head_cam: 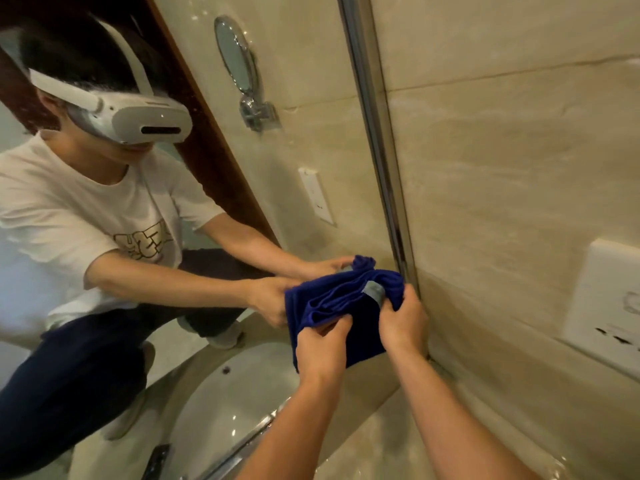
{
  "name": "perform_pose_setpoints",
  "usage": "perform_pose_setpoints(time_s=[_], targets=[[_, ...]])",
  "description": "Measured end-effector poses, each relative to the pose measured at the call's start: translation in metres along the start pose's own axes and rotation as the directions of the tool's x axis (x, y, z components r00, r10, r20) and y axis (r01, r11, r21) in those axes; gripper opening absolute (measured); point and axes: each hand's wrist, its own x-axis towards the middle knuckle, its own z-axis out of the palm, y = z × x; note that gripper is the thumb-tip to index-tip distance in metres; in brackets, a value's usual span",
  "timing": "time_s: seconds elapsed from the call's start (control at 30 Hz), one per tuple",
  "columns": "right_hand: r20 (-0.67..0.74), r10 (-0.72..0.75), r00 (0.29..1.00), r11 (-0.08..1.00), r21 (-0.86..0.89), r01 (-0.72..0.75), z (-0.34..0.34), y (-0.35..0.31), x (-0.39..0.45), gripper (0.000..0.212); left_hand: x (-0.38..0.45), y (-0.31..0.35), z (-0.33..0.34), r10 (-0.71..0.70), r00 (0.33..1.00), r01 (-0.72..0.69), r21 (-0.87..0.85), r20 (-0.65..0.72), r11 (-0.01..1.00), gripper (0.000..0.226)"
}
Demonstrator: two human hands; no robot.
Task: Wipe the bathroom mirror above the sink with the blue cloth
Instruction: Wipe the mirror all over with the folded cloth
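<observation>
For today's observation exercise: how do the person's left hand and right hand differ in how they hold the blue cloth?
The left hand grips the blue cloth at its lower edge; the right hand pinches its upper right corner, by the mirror's metal frame. The left sits lower and farther from the wall. Both hold the same bunched cloth.

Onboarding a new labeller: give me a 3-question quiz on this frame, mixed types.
1. True or false: both hands grip the cloth.
2. Where is the cloth held? A) flat on the mirror B) bunched by the mirror's chrome frame C) in the sink
3. Fill in: the grey tag on the cloth lies nearest the ___ hand.

Key: 1 true: left hand and right hand both pinch it. 2 B. 3 right.
</observation>
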Motion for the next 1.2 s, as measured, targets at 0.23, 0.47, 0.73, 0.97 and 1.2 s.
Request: perform_pose_setpoints(time_s=[0.23,0.47,0.73,0.97,1.2], targets=[[-0.039,-0.058,0.998,0.985,-0.166,0.051,-0.002,0.025,0.041,0.029,0.022,-0.021,0.04,-0.096,0.986,0.103,-0.048,0.134,0.994,0.009],[-0.065,0.026,0.998,0.995,-0.093,-0.032,0.016,0.045,0.049,0.035,0.032,-0.043,0.072,-0.19,0.981,0.188,-0.048,-0.027,0.981,0.048],[-0.068,0.325,0.943,0.945,-0.023,-0.327,0.017,0.036,0.045,0.053,0.037,-0.06,0.085,-0.247,0.963,0.246,-0.024,-0.111,0.969,0.039],[0.139,0.555,0.82,0.749,0.346,-0.565,0.024,0.051,0.057,0.064,0.057,-0.079,0.095,-0.3,0.935,0.284,-0.108,-0.187,0.953,0.029],[0.13,0.46,0.878,0.834,0.276,-0.478,0.025,0.049,0.069,0.047,0.043,-0.08,0.113,-0.556,0.831,0.54,-0.242,0.003,0.806,0.039]])
